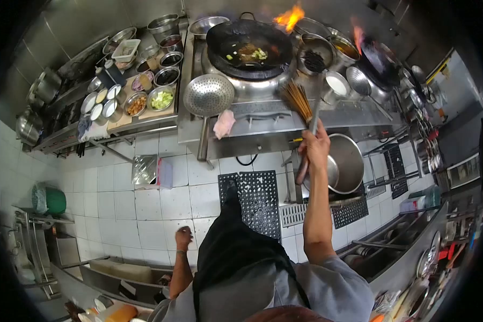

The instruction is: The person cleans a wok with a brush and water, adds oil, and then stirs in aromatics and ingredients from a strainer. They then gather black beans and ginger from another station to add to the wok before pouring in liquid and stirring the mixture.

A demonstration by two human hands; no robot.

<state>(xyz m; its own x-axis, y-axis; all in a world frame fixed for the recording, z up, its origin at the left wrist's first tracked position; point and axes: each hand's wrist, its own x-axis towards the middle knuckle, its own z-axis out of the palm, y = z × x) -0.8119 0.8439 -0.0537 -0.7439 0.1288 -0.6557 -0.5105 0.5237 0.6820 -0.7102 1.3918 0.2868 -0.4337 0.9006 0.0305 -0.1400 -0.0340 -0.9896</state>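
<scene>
My right hand (315, 142) is closed around a bamboo wok brush (298, 100) and the shaft of a long-handled metal utensil (315, 109). The utensil's wooden grip (302, 169) sticks out below my fist; its head I cannot make out. The brush bristles point up toward the stove's front edge. Left of them, a black wok (249, 40) on the burner holds cut green pieces and brown food, with flame at its right rim. My left hand (183, 238) hangs low over the tiled floor, fingers curled, nothing seen in it.
A perforated skimmer (208, 96) and a pinkish cloth (224, 124) lie on the stove front. Bowls of ingredients (161, 99) fill the left counter. A large steel pot (346, 163) stands below my right forearm. Another wok (378, 64) flames at right. A rubber mat (257, 198) covers the floor.
</scene>
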